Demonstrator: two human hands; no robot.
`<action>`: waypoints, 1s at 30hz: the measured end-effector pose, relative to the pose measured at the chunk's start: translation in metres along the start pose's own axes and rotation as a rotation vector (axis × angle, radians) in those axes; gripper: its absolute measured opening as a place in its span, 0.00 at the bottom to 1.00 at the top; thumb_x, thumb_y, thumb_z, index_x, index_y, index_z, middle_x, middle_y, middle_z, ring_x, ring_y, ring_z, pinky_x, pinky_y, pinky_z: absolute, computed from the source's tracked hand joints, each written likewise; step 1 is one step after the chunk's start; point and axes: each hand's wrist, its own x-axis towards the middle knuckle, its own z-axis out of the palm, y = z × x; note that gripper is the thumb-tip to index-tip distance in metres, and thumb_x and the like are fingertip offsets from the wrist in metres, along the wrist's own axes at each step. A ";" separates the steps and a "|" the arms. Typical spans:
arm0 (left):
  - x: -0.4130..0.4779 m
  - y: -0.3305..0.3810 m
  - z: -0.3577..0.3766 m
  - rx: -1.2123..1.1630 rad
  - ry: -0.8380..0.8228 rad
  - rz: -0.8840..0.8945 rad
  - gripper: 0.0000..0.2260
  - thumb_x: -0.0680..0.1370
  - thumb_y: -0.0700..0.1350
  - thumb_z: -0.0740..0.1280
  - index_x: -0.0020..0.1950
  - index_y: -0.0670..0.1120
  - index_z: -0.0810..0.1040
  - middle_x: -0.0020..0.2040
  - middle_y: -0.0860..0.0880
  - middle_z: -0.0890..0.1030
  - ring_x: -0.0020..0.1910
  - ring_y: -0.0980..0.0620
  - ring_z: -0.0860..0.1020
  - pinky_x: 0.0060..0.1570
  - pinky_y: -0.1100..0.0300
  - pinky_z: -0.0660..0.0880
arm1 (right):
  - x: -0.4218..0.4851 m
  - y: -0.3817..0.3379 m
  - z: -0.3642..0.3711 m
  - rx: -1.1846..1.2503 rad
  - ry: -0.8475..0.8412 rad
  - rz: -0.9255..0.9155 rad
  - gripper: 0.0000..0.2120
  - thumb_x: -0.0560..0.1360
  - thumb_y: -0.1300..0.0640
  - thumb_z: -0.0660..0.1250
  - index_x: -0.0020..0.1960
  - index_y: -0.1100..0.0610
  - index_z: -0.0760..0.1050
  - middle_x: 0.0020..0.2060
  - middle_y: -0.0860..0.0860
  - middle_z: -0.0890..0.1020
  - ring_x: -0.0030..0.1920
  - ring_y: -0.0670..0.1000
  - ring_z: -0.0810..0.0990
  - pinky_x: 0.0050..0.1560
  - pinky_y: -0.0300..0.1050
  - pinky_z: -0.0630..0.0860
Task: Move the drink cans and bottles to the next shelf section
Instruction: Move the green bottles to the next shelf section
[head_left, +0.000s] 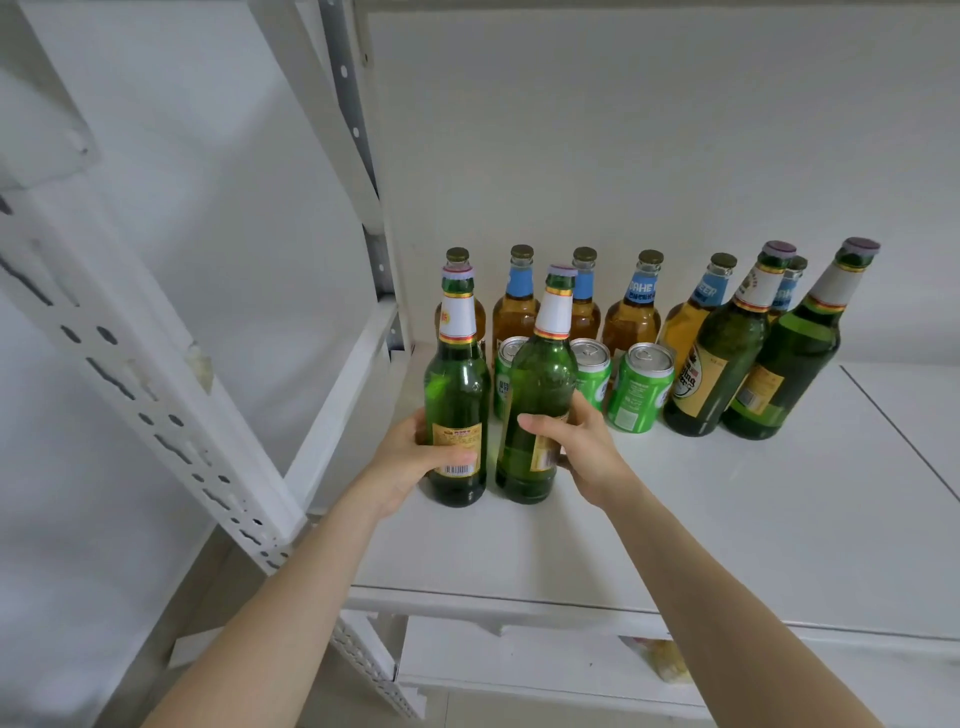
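Left hand (410, 457) wrapped round the near-left green bottle (457, 410), right hand (582, 447) round its tilted neighbour (537, 405) — both at the shelf's (727, 519) left end. Risk: tilted bottle clips the cans (639, 387) behind — likely topples them.

Cans (639, 389) between back-row bottles (631, 317) and front bottles (457, 395), on shelf (727, 519).

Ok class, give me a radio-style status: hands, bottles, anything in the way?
Left hand grips the upright green bottle. Right hand grips the tilted green bottle beside it. Green cans stand close behind both.
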 end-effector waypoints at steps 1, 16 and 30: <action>-0.004 -0.001 0.002 -0.014 0.011 -0.018 0.27 0.64 0.38 0.80 0.59 0.53 0.79 0.53 0.49 0.85 0.58 0.46 0.81 0.60 0.48 0.77 | -0.004 0.000 0.000 0.028 0.017 0.026 0.21 0.69 0.62 0.77 0.59 0.50 0.78 0.48 0.47 0.86 0.48 0.47 0.86 0.38 0.40 0.81; -0.113 0.001 0.039 -0.189 0.054 -0.127 0.29 0.58 0.46 0.79 0.59 0.49 0.80 0.52 0.45 0.86 0.57 0.42 0.82 0.60 0.43 0.76 | -0.105 -0.012 -0.017 0.140 0.185 0.162 0.21 0.72 0.50 0.74 0.61 0.55 0.75 0.53 0.57 0.84 0.54 0.59 0.84 0.52 0.60 0.82; -0.205 0.011 0.087 -0.192 0.010 -0.075 0.27 0.60 0.46 0.79 0.59 0.48 0.80 0.52 0.45 0.86 0.53 0.45 0.84 0.49 0.52 0.79 | -0.217 -0.029 -0.049 0.029 0.239 0.077 0.17 0.70 0.50 0.76 0.57 0.53 0.79 0.50 0.55 0.85 0.50 0.57 0.84 0.41 0.51 0.82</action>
